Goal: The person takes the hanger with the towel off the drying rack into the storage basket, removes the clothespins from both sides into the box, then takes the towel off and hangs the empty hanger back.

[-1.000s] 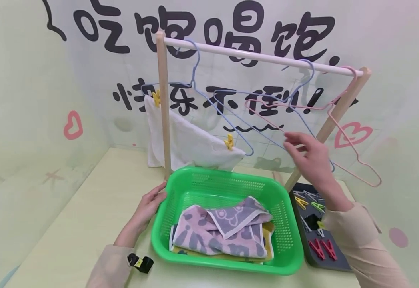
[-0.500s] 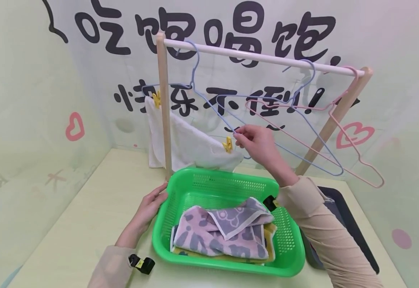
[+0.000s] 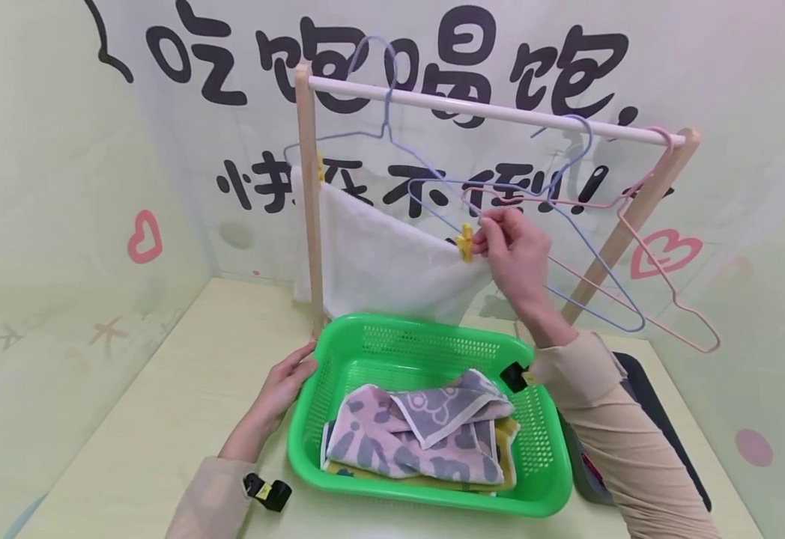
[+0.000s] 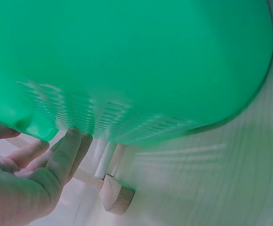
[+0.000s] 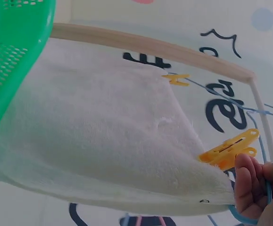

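My right hand (image 3: 517, 251) pinches the lower right end of a blue clothes hanger (image 3: 341, 136). The hanger's hook arches well above the rack's white bar (image 3: 460, 106). A white towel (image 3: 392, 247) hangs from this hanger, fixed with two yellow clothespins (image 3: 465, 243); in the right wrist view the fingers (image 5: 247, 176) are right beside the nearer clothespin (image 5: 230, 148). My left hand (image 3: 285, 382) rests against the left rim of a green plastic basket (image 3: 426, 494), its fingers (image 4: 63, 160) fairly straight along the outer side. Inside the basket lies a pink and grey patterned towel (image 3: 406, 442).
Another blue hanger (image 3: 595, 251) and a pink hanger (image 3: 665, 277) hang toward the rack's right end. The wooden rack post (image 3: 308, 202) stands in front of the white towel. A dark tray (image 3: 662, 419) sits right of the basket, partly covered by my right sleeve.
My right hand has moved left from the right-hand hangers to the left blue hanger and taken hold of it. That hanger has risen and shifted right with its towel. My left hand stays put.
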The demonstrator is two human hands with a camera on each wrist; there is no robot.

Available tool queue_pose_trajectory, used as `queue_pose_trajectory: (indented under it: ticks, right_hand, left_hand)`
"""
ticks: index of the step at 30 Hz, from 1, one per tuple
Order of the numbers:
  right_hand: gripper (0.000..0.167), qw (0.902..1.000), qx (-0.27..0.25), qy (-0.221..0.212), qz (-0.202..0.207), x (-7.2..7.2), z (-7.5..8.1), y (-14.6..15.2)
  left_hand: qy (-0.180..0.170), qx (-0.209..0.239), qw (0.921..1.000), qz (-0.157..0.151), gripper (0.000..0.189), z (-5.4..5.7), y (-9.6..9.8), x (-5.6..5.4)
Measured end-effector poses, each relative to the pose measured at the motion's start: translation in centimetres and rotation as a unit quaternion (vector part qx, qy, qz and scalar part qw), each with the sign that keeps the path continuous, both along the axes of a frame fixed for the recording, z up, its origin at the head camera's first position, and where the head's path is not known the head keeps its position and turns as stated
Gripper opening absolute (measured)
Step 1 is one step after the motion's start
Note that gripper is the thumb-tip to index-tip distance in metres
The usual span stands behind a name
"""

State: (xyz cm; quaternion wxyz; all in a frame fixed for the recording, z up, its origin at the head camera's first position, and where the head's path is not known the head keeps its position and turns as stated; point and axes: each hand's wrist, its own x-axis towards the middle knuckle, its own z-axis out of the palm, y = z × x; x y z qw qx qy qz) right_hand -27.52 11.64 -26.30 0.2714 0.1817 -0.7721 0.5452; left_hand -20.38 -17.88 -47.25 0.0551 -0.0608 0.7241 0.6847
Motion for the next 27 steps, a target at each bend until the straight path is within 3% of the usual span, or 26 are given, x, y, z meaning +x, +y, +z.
queue_pose_trajectory:
  ticks: [5, 12, 20, 24, 27]
  right_hand:
    - [0.013, 0.9994, 0.018, 0.009, -0.030, 1.0, 1.2, 2.4]
    - [0.015, 0.9957, 0.026, 0.042, -0.079, 3.5, 1.3, 7.0]
    - [0.011, 0.9866, -0.076, 0.128, -0.066, 5.9, 2.9, 10.8]
    - [0.012, 0.9817, -0.097, 0.140, -0.084, 7.0, 3.8, 11.6]
    - [0.011, 0.9779, -0.131, 0.147, -0.072, 7.9, 4.3, 11.8]
  left_hand:
    - [0.003, 0.005, 1.0000, -0.004, 0.047, 0.0, 0.2, -0.2]
    - [-0.002, -0.004, 1.0000, -0.004, 0.046, 0.1, 0.1, -0.5]
    - [-0.003, -0.008, 0.9999, -0.014, 0.048, 0.0, -0.4, -0.7]
    - [-0.006, -0.009, 0.9998, -0.018, 0.049, 0.1, -0.5, -0.7]
    - [-0.007, -0.007, 0.9997, -0.021, 0.049, 0.1, -0.5, -0.9]
